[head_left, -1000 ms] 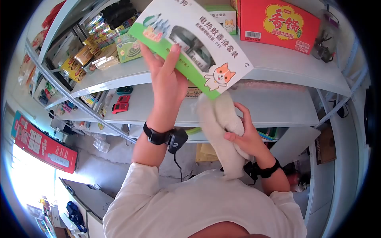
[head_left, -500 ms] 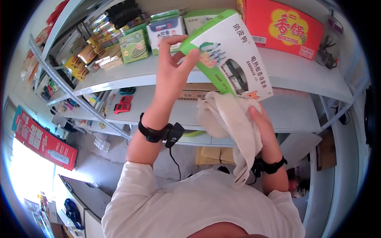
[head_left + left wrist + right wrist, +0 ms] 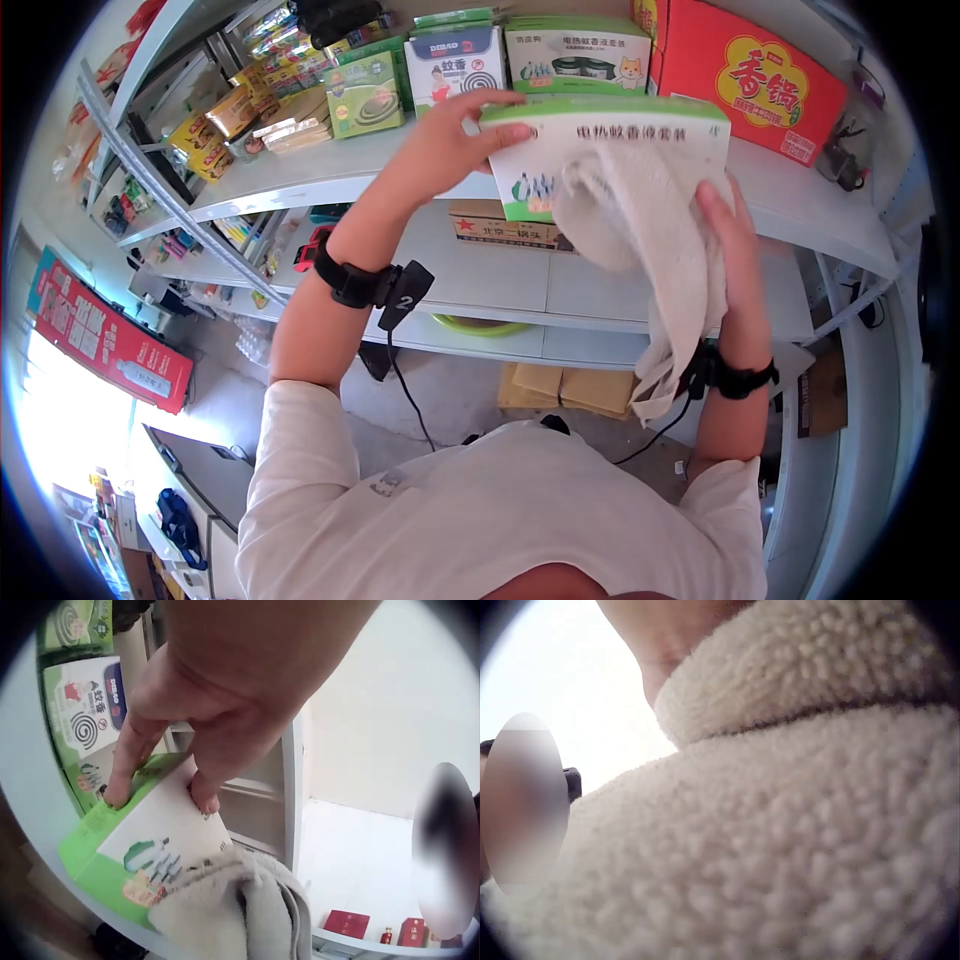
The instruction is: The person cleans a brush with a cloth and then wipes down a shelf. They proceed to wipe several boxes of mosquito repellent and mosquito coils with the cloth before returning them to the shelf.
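Observation:
A white and green box (image 3: 527, 178) is held up level in front of the upper shelf. My left hand (image 3: 440, 150) pinches its left end; in the left wrist view the thumb of the left hand (image 3: 217, 697) lies on the white face and a finger on the green side of the box (image 3: 176, 817). A cream cloth (image 3: 665, 240) hangs over the box's front and right part. My right hand (image 3: 738, 260) grips the cloth against the box's right end, its fingers partly hidden. The cloth (image 3: 765, 840) fills most of the right wrist view.
On the upper shelf (image 3: 260, 195) stand a green coil box (image 3: 365, 95), a white and blue coil box (image 3: 455, 72), a similar green and white box (image 3: 577, 60) and a large red carton (image 3: 750, 85). A brown carton (image 3: 505, 226) sits on the shelf below.
The box has turned from a steep tilt to nearly level, its top edge now facing up. Both hands have shifted right, and the cloth has moved up over the box's front.

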`<state>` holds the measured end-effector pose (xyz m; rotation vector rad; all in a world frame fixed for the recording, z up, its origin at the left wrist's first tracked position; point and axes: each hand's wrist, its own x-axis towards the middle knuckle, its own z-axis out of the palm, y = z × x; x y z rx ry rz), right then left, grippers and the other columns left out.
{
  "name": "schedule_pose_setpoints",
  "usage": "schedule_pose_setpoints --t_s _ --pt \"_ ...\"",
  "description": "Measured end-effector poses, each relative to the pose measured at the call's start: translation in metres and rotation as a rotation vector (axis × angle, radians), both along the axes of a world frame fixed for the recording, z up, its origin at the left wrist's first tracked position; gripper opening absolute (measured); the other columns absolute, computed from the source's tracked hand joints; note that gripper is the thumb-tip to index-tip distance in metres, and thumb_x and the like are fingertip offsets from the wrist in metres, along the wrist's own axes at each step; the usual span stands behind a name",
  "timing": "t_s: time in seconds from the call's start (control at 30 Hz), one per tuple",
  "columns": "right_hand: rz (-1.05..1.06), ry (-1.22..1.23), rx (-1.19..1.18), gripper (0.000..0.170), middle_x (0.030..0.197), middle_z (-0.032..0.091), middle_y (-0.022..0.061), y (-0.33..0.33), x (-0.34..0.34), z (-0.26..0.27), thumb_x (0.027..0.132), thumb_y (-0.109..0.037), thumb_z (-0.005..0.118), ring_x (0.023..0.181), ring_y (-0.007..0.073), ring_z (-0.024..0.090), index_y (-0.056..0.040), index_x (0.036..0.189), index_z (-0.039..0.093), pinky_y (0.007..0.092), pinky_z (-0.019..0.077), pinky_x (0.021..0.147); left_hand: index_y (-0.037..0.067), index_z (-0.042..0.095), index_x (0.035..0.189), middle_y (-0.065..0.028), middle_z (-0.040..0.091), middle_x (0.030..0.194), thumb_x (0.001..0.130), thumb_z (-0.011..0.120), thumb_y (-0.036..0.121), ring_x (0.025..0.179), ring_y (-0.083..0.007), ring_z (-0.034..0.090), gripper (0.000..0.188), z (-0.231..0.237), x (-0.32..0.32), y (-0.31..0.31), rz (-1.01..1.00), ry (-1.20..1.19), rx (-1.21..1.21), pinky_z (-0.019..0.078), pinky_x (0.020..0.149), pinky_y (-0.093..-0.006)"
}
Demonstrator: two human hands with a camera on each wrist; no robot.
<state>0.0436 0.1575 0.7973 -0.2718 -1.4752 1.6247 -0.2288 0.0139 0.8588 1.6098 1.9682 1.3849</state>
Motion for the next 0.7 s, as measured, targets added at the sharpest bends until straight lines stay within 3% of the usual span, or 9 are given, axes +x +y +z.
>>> schedule_pose_setpoints --t_s 0.1,0.23,0.27,0.3,0.37,0.4,0.5,0.53,0.7 --pt "0.114 0.048 -0.032 0.057 0.126 0.062 0.0136 0.018 -0.007 0.025 0.096 -0.027 0.064 0.11 0.0201 0.064 0.0003 0.142 0.043 0.0313 0.0511 0.093 0.009 0.069 0.122 -0.0157 0.069 0.11 0.087 0.077 0.037 0.074 -0.0169 0.068 0.045 0.013 -0.009 0.014 0.049 0.224 0.19 0.0552 0.063 -0.0289" --pt "0.026 -0.033 0.108 0.067 0.127 0.061 0.0162 0.028 -0.03 0.052 0.093 -0.035 0.068 0.108 0.022 0.066 0.0009 0.142 0.04 0.032 0.0559 0.085 0.011 0.069 0.123 -0.0169 0.07 0.112 0.085 0.077 0.041 0.074 -0.0225 0.07 0.049 0.039 -0.032 0.041 0.139 0.412 0.312 0.0556 0.07 -0.0339" --pt "0.015 -0.072 0.098 0.071 0.128 0.061 0.0169 0.033 -0.038 0.051 0.092 -0.038 0.069 0.108 0.0224 0.066 0.0017 0.143 0.039 0.032 0.0564 0.084 0.012 0.067 0.129 -0.0113 0.071 0.101 0.088 0.076 0.032 0.08 -0.0132 0.061 0.046 0.042 -0.026 0.044 0.141 0.289 0.272 0.0511 0.071 -0.0271" --pt "0.004 -0.109 0.09 0.075 0.128 0.061 0.0177 0.04 -0.046 0.05 0.09 -0.04 0.071 0.108 0.0227 0.066 0.0024 0.143 0.038 0.032 0.0569 0.083 0.012 0.067 0.129 -0.012 0.071 0.102 0.088 0.076 0.032 0.08 -0.0142 0.062 0.046 0.036 -0.031 0.052 0.153 0.325 0.282 0.0513 0.073 -0.0282" --pt "0.043 -0.208 0.052 0.083 0.132 0.058 0.0194 0.08 -0.063 0.036 0.088 -0.043 0.072 0.114 0.0243 0.063 0.0043 0.145 0.035 0.0323 0.0542 0.09 0.011 0.067 0.129 -0.0136 0.071 0.105 0.088 0.076 0.032 0.082 -0.016 0.062 0.047 0.017 -0.056 0.082 0.176 0.404 0.314 0.0516 0.077 -0.0305" --pt "0.061 -0.254 0.037 0.087 0.133 0.057 0.0202 0.096 -0.068 0.028 0.087 -0.044 0.073 0.117 0.025 0.062 0.0052 0.146 0.034 0.0325 0.0529 0.093 0.012 0.066 0.129 -0.0163 0.07 0.11 0.086 0.077 0.029 0.091 -0.0221 0.064 0.048 0.006 -0.064 0.093 0.171 0.459 0.377 0.0519 0.083 -0.0347" --pt "-0.08 -0.347 -0.015 0.093 0.139 0.053 0.0226 0.122 -0.077 0.011 0.086 -0.045 0.074 0.125 0.0268 0.056 0.0071 0.149 0.03 0.0325 0.045 0.104 0.014 0.061 0.135 -0.0217 0.063 0.122 0.083 0.078 0.023 0.105 -0.0306 0.063 0.056 -0.014 -0.079 0.106 0.188 0.818 0.394 0.052 0.088 -0.0375" --pt "-0.083 -0.347 0.013 0.093 0.14 0.053 0.0226 0.124 -0.077 0.013 0.086 -0.045 0.073 0.127 0.0268 0.054 0.007 0.15 0.03 0.0324 0.0428 0.106 0.015 0.054 0.139 -0.0255 0.049 0.129 0.079 0.079 0.018 0.109 -0.0397 0.06 0.066 -0.013 -0.055 0.094 0.294 0.686 0.242 0.0526 0.09 -0.0417" --pt "-0.235 -0.344 0.265 0.085 0.141 0.052 0.0207 0.081 -0.075 0.029 0.089 -0.042 0.07 0.129 0.0257 0.052 0.0056 0.149 0.033 0.0323 0.0401 0.107 0.015 0.049 0.14 -0.0259 0.038 0.127 0.078 0.08 0.013 0.106 -0.044 0.06 0.069 -0.014 -0.051 0.103 0.321 0.732 0.241 0.0533 0.09 -0.0455"
